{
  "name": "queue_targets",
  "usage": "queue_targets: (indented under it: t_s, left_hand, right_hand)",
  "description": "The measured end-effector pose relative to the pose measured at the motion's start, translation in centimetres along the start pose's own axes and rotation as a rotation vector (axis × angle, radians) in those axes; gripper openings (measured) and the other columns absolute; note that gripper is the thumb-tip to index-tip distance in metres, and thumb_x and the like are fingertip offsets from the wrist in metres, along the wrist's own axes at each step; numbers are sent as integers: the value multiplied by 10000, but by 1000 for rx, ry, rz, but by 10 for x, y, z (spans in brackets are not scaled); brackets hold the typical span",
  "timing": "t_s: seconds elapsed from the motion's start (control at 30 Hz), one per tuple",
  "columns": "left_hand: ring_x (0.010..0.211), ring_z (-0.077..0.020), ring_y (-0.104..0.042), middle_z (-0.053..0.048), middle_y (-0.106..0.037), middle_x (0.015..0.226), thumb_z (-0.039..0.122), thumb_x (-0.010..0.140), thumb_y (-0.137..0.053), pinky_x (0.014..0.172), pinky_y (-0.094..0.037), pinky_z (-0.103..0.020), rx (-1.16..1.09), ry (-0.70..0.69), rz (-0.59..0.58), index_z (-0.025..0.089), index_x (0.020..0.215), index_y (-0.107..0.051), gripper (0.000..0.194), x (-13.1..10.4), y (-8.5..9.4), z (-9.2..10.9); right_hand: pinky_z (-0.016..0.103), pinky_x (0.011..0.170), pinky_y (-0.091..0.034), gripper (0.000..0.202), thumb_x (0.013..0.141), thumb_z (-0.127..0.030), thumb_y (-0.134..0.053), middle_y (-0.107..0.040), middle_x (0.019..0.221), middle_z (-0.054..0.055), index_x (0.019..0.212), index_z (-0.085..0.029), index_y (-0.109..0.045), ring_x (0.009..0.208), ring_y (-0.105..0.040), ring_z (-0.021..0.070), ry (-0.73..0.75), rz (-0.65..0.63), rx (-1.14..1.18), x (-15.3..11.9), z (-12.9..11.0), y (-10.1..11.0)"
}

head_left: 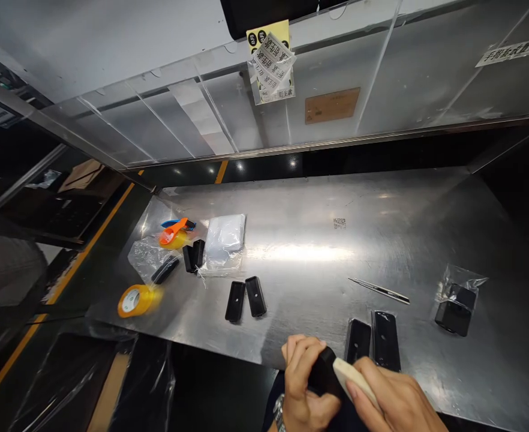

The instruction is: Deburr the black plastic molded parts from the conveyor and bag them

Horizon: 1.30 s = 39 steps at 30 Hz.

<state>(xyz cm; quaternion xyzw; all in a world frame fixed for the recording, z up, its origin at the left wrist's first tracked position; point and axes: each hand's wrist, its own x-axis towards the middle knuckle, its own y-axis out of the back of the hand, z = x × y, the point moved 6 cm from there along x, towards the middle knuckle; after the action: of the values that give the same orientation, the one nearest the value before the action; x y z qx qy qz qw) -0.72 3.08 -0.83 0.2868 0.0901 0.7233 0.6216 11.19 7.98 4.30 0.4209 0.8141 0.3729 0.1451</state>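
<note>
At the table's near edge, my left hand (301, 381) is wrapped round a black plastic part (325, 372), tilted up. My right hand (393, 396) grips a cream-coloured flat pad (352, 378) whose end touches that part's edge; its exact kind I cannot make out. Just beyond the right hand lie two black trays, a shorter tray (358, 341) and a longer tray (385, 339). Farther out, metal tweezers (379, 290) rest on the steel surface. To the left, two black oblong trays (245, 299) lie side by side.
On the steel table (300, 234) are a yellow tape roll (136, 300), an orange tape dispenser (174, 231), a stack of white bags (225, 237) and several black parts at left. A bagged black part (457, 309) sits at right. A clear panel with labels (272, 63) rises behind.
</note>
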Motion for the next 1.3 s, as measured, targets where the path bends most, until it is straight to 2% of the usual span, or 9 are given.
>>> queue_targets:
  t_s: [0.13,0.3,0.4,0.47,0.53,0.67,0.87,1.07,1.3]
  left_hand:
    - [834,-231,-520,-35,-603,907,73,536,-544,760,-392,-394,-37,66,-72,219,1098,-489,583,-2,-6,-2]
    - [877,-236,-546,-52,-621,973,85,588,-581,800,-411,-404,-30,38,20,213,1172,-474,608,-2,-3,0]
    - [861,-233,-559,-56,-625,969,160,617,-669,791,-426,-400,-62,6,-10,207,1170,-481,586,1,-4,5]
    - [875,-232,-565,-59,-625,981,196,641,-701,802,-432,-400,-67,35,2,210,1178,-475,583,4,-1,6]
    - [889,-231,-567,-58,-625,993,202,663,-694,808,-438,-400,-65,62,30,217,1187,-472,570,6,2,6]
    - [885,-233,-566,-47,-629,977,185,660,-671,815,-443,-405,-84,101,27,228,1182,-490,555,5,3,4]
    - [871,-223,-561,-49,-624,956,231,687,-662,813,-443,-388,-232,132,55,240,1179,-514,514,-3,-2,0]
    - [763,-205,-550,-58,-612,837,392,638,-734,689,-464,-339,-461,347,-48,190,1067,-608,490,-8,-18,-8]
    - [804,-236,-551,-92,-621,848,497,583,-754,723,-472,-384,-572,368,-98,163,1057,-630,592,-14,-22,-10]
  right_hand:
    - [227,416,-398,227,948,-247,-358,-523,534,-37,724,-241,-391,426,-535,119,-36,26,15,-3,3,-1]
    - [231,417,-407,226,945,-235,-372,-539,554,-29,727,-233,-429,444,-546,123,-13,1,36,-7,7,-4]
    - [240,553,-500,150,951,-255,-392,-631,742,24,986,-199,-526,628,-631,147,-40,59,48,-9,15,0]
    - [255,667,-532,307,952,-276,-406,-643,889,54,1246,-200,-451,773,-646,161,-25,87,48,-9,18,2]
    - [257,679,-543,407,960,-329,-379,-624,901,60,1349,-212,-388,788,-635,163,10,86,47,-10,17,1]
    - [262,681,-561,459,965,-396,-313,-586,918,88,1372,-207,-407,817,-623,173,77,54,48,-16,11,-5]
    - [266,753,-554,471,933,-253,-423,-574,984,111,1394,-166,-388,847,-617,169,150,37,77,-26,10,-8]
    - [308,775,-540,449,953,-250,-374,-561,1055,129,1401,-215,-389,935,-592,195,171,15,195,-30,9,-5]
    - [336,814,-525,465,957,-265,-370,-537,1081,111,1422,-267,-340,978,-577,196,156,-55,308,-35,16,-3]
